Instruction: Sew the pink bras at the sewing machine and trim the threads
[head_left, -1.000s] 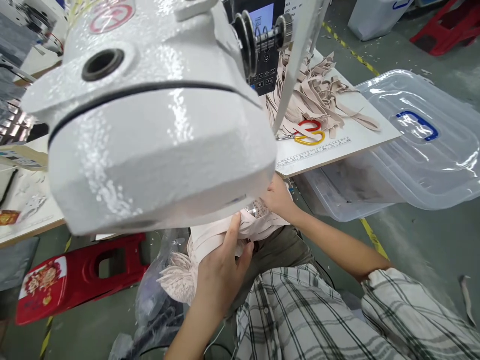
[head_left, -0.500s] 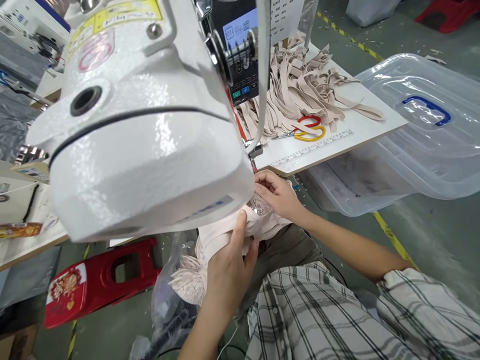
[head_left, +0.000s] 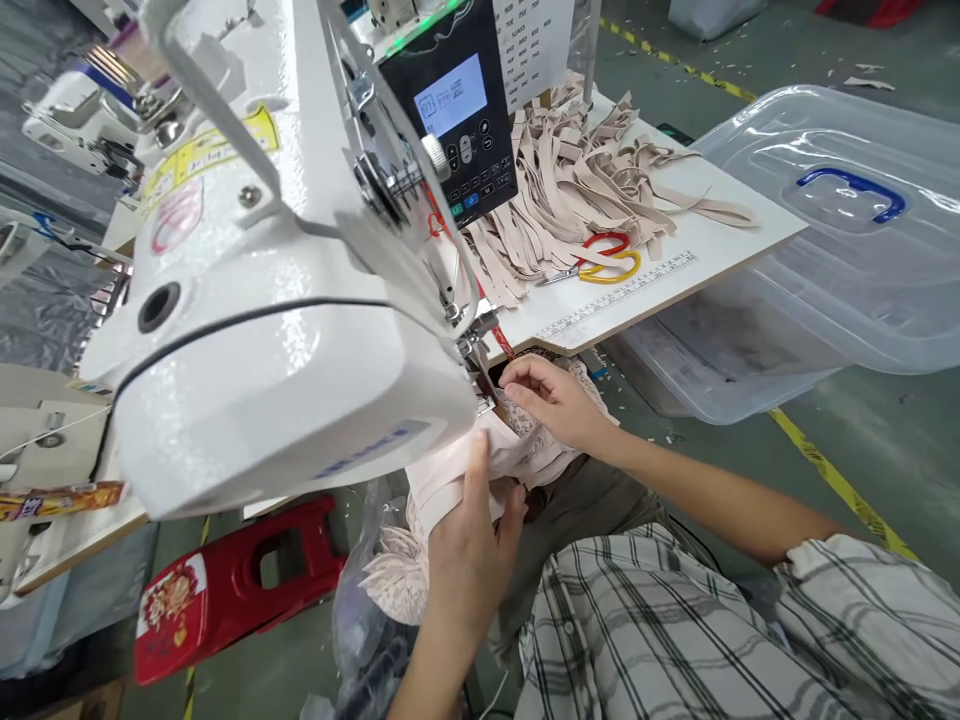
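A pale pink lace garment (head_left: 450, 480) lies under the head of a white sewing machine (head_left: 285, 340). My left hand (head_left: 469, 545) grips the garment's folded edge from below, thumb up along the fabric. My right hand (head_left: 551, 400) pinches the lace close to the needle area (head_left: 480, 350), fingers curled together on the cloth. Part of the garment hangs down toward my lap.
Several beige fabric strips (head_left: 570, 190) and red-and-yellow scissors (head_left: 607, 258) lie on the white table (head_left: 675, 280), beside the machine's control panel (head_left: 457, 120). A clear plastic bin with a blue-handled lid (head_left: 825, 240) stands at right. A red stool (head_left: 232, 580) sits on the floor.
The view has tilted back, showing more of the machine and needle area. My right hand has come out from under the machine head and now pinches the lace by the needle.
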